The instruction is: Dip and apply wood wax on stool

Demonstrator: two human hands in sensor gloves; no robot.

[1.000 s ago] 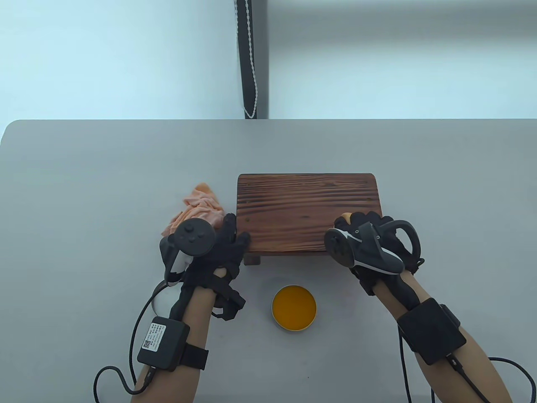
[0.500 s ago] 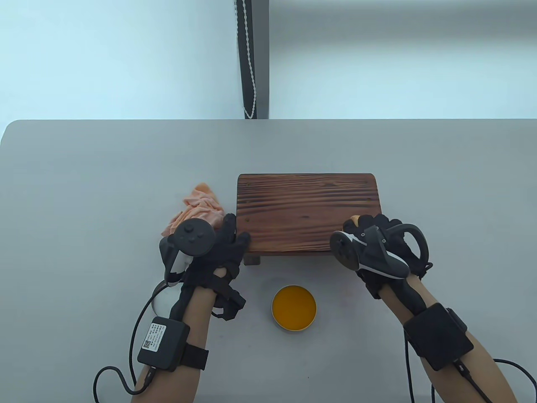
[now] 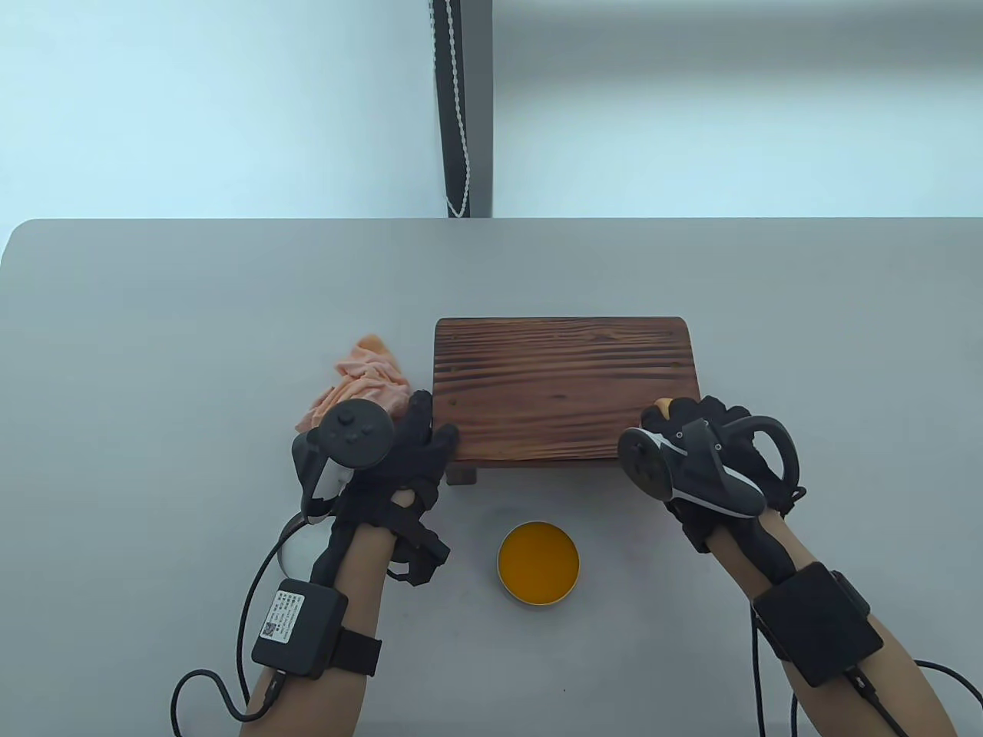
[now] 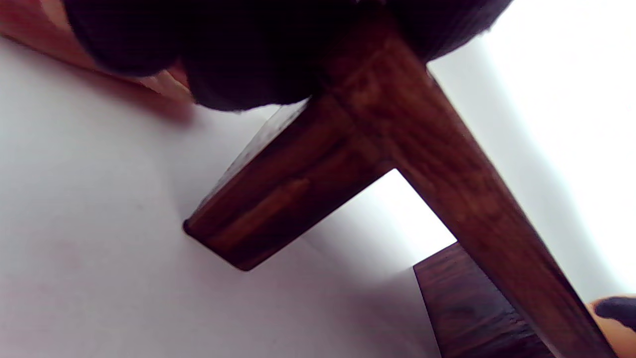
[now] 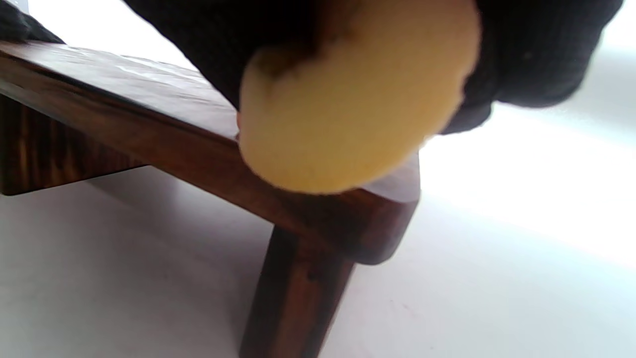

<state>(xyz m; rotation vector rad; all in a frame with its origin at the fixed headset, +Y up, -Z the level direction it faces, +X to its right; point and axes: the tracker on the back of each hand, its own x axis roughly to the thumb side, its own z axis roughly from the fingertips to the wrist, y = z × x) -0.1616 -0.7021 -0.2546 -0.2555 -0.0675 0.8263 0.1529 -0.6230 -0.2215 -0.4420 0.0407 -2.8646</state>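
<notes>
1. A small dark wooden stool (image 3: 564,388) stands on the grey bench (image 3: 153,322), just right of the frame's centre in the table view.
2. The left hand (image 3: 399,461) rests on the stool's lower-left corner, thumb lying on the top surface and the fingers (image 4: 238,64) curled round the edge beside the leg, so it grips the stool.
3. The right hand (image 3: 710,453) sits at the stool's lower-right corner, its fingers (image 5: 536,54) closed round a pale yellow sponge pad (image 5: 348,104).
4. In the right wrist view the sponge pad touches the stool's top at that corner, right above the leg.
5. An open round tin of orange wax (image 3: 538,564) sits on the bench below the stool, at the lower centre of the frame, between the two forearms and touching neither.
6. A crumpled peach cloth (image 3: 361,380) lies on the bench just left of the stool, partly hidden behind the left hand's tracker.
7. A white beaded cord (image 3: 459,115) hangs along a dark vertical strip at the top centre, behind the bench.
</notes>
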